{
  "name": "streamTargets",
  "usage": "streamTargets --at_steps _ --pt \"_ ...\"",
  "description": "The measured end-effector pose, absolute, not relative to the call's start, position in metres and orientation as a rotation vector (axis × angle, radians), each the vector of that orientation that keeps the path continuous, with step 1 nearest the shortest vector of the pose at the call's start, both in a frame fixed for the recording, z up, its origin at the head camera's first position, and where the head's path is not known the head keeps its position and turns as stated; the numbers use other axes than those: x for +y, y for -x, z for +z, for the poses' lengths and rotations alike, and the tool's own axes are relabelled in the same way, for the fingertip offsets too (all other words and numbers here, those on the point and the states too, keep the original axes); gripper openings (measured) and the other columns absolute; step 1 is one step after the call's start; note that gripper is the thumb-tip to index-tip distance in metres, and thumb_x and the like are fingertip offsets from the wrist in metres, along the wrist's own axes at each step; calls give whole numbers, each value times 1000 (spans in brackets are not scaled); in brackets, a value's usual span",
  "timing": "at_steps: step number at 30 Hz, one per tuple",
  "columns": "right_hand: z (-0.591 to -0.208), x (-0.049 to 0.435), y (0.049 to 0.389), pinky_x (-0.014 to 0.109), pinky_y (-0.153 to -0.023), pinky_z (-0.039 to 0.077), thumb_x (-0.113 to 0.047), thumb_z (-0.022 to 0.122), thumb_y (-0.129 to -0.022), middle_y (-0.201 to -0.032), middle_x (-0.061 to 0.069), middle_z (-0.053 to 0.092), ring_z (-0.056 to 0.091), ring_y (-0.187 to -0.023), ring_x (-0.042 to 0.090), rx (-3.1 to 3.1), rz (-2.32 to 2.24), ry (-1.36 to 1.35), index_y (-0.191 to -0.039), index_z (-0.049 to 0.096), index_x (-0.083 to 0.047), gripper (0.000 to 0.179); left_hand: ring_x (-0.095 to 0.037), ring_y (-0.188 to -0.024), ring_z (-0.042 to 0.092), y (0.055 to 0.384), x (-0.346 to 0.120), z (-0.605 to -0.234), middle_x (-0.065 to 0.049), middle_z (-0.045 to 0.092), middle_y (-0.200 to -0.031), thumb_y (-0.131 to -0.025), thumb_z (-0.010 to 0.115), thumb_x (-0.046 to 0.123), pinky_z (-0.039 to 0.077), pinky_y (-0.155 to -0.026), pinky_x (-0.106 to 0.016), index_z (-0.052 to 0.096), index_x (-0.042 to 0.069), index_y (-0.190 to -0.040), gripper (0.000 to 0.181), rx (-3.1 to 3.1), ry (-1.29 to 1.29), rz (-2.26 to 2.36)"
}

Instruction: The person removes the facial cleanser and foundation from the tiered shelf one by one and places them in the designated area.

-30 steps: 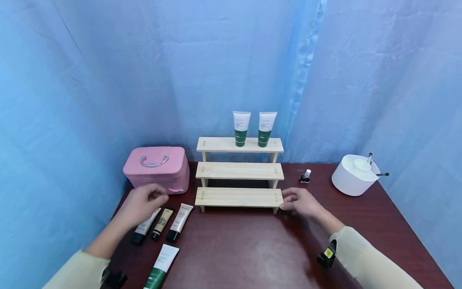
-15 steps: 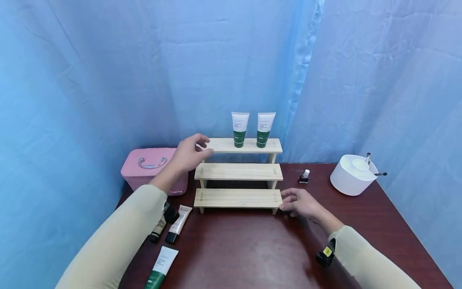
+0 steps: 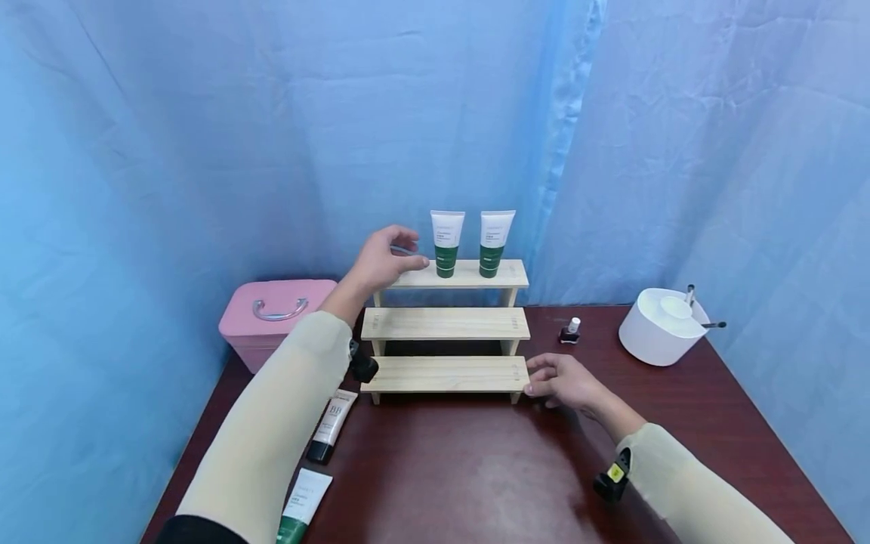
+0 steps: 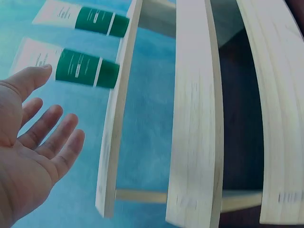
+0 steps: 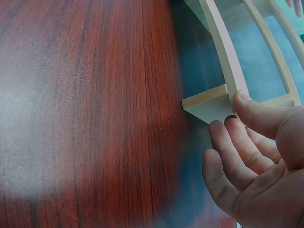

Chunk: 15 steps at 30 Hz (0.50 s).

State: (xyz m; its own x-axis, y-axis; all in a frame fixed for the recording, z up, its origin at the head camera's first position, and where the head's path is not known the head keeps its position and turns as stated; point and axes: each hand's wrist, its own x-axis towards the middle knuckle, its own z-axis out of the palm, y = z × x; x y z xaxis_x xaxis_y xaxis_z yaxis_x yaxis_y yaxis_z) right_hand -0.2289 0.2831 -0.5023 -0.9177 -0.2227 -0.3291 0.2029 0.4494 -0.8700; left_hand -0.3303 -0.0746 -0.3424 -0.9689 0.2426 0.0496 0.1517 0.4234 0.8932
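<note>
Two upright squeeze tubes, white above and green below, stand on the top step of a three-tier wooden display rack (image 3: 445,323). My left hand (image 3: 389,258) is beside the left tube (image 3: 447,243), fingers loosely spread and holding nothing. In the left wrist view, the thumb of that hand (image 4: 33,137) overlaps the left tube's white end (image 4: 35,59). The right tube (image 3: 496,243) stands apart from it. At the rack's bottom right corner, my right hand (image 3: 563,384) grips the end of the lowest step, thumb on the edge (image 5: 235,85) in the right wrist view.
A pink case (image 3: 272,313) sits at left, partly behind my left arm. A BB cream tube (image 3: 331,427) and another green-and-white tube (image 3: 303,502) lie at front left. Nail polish (image 3: 569,332) and a white container (image 3: 662,329) with brushes stand at right.
My left hand has risen from above the lying tubes at left to the top step, beside the left standing tube. My right hand has stayed at the rack's corner.
</note>
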Motion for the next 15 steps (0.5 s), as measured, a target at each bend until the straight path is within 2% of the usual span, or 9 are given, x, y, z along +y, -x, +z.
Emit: streamTargets --at_steps 11,15 --pt "-499 276 224 44 -64 58 -6 80 -87 -95 8 73 71 -81 27 2334 -1441 -8 -135 54 6 55 -34 -123 57 328 -50 -339 -17 59 -136 -94 76 22 50 -101 -51 48 10 -148 62 2625 -278 1567" --pt "-498 275 224 44 -64 58 -5 80 -87 -94 8 73 70 -80 28 2334 -1445 -6 -134 54 6 55 -33 -126 56 331 -49 -337 -16 58 -138 -96 75 22 50 -101 -50 50 10 -146 58 2616 -262 1567"
